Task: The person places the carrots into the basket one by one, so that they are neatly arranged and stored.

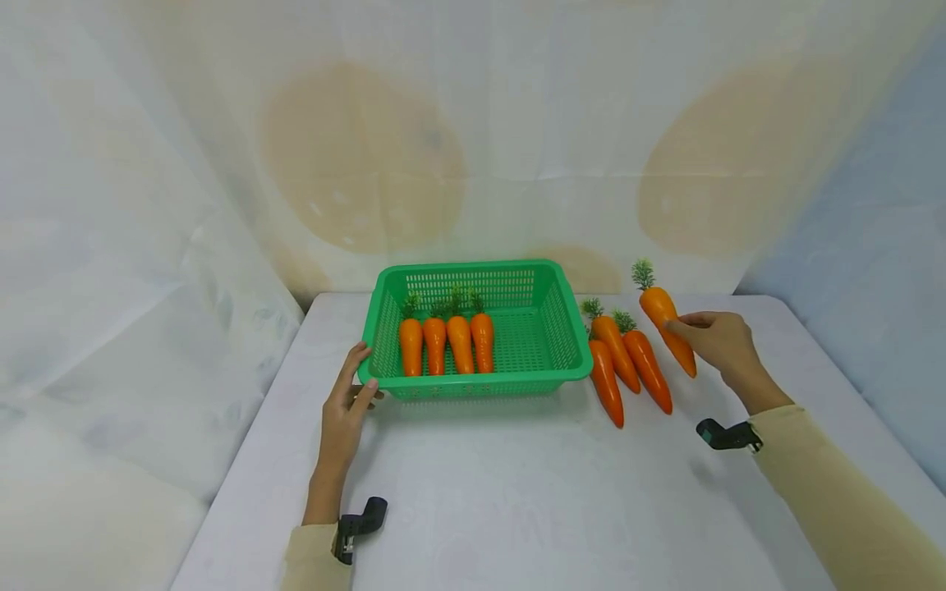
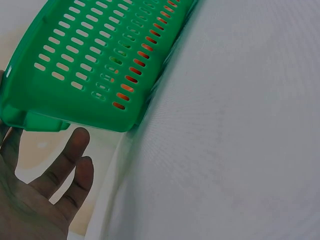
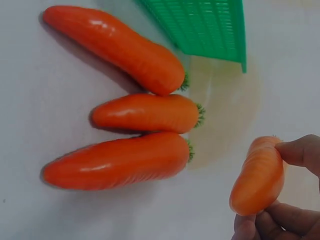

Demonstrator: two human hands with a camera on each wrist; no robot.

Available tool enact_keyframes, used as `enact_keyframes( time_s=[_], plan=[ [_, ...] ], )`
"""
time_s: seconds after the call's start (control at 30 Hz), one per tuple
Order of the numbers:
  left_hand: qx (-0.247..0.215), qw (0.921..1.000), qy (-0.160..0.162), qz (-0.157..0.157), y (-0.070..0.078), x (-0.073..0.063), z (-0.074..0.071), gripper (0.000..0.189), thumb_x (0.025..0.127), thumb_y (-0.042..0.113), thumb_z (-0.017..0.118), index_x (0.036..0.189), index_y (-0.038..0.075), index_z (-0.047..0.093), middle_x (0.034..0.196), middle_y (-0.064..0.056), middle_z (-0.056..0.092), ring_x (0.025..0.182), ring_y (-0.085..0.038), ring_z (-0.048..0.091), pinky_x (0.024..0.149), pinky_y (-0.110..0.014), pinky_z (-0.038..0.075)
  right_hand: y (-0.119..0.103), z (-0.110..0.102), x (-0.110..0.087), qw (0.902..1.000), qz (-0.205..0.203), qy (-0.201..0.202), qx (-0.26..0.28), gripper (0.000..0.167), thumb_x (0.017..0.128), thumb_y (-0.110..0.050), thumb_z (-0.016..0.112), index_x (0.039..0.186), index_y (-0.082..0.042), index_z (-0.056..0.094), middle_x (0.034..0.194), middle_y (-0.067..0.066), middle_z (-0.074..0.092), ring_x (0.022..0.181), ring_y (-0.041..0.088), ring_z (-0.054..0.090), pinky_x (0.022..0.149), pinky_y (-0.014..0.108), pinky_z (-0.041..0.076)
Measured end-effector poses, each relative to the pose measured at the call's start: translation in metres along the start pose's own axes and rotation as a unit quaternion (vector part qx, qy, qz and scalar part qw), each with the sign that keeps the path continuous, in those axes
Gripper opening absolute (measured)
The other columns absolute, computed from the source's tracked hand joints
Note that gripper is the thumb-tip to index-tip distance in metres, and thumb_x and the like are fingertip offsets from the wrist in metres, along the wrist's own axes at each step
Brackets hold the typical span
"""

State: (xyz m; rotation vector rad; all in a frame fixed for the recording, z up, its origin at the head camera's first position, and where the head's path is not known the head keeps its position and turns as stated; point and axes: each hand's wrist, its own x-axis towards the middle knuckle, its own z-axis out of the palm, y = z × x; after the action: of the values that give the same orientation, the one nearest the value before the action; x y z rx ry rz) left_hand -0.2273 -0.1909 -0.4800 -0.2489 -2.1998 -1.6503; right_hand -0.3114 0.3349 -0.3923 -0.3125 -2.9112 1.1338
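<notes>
In the head view a green plastic basket (image 1: 473, 383) holds several orange carrots (image 1: 460, 343) with green tops, side by side in its left part. My left hand (image 1: 346, 414) holds the basket's front left corner; in the left wrist view two fingers (image 2: 75, 155) stand free below the rim. To the right, my right hand (image 1: 718, 341) pinches a carrot (image 1: 663, 316) between thumb and fingers, raised above the table. Its leafy top points away and its tip points toward me. Three more carrots (image 3: 120, 162) lie on the table, between that hand and the basket.
A white-covered table (image 1: 502, 484) bears everything. Behind it hangs a pale cloth (image 1: 517, 123) with beige round patches, and similar cloth rises at both sides. The loose carrots lie close against the basket's right end.
</notes>
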Motion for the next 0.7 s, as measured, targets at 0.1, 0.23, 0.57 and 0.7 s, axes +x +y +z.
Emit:
enact_keyframes(
  time_s=[0.1,0.23,0.57,0.7],
  plan=[
    [-0.001,1.0,-0.001,0.001,0.0,0.0,0.0,0.049,0.104,0.01,0.053,0.152,0.008,0.042,0.161,-0.003,0.032,0.092,-0.043,0.064,0.073,-0.035,0.052,-0.006,0.002,-0.001,1.0,-0.001,0.001,0.001,0.079,0.094,-0.062,0.055,0.134,0.007,0.056,0.127,0.031,0.057,0.116,0.047,0.049,0.096,0.067,0.039],
    [0.002,1.0,-0.001,-0.003,0.0,-0.001,0.0,0.049,0.104,0.011,0.052,0.152,0.009,0.042,0.161,-0.002,0.031,0.093,-0.042,0.064,0.074,-0.034,0.052,-0.014,0.004,-0.002,1.0,-0.001,0.002,0.004,0.078,0.094,-0.061,0.056,0.133,0.006,0.057,0.125,0.03,0.059,0.116,0.046,0.05,0.096,0.066,0.039],
    [0.006,0.9999,0.004,-0.008,0.002,-0.001,0.001,0.049,0.105,0.013,0.053,0.152,0.01,0.043,0.161,0.001,0.032,0.091,-0.039,0.064,0.073,-0.037,0.052,-0.029,0.009,-0.002,1.0,-0.003,-0.004,0.003,0.078,0.093,-0.062,0.057,0.134,0.005,0.057,0.125,0.029,0.059,0.115,0.044,0.051,0.097,0.065,0.04],
    [-0.001,1.0,0.002,-0.007,0.003,0.0,0.001,0.049,0.104,0.01,0.052,0.152,0.009,0.042,0.161,-0.001,0.031,0.093,-0.042,0.063,0.074,-0.039,0.052,-0.035,0.012,-0.003,1.0,-0.007,-0.005,0.005,0.077,0.093,-0.062,0.058,0.133,0.004,0.058,0.125,0.028,0.059,0.115,0.044,0.05,0.097,0.064,0.041]
  ],
)
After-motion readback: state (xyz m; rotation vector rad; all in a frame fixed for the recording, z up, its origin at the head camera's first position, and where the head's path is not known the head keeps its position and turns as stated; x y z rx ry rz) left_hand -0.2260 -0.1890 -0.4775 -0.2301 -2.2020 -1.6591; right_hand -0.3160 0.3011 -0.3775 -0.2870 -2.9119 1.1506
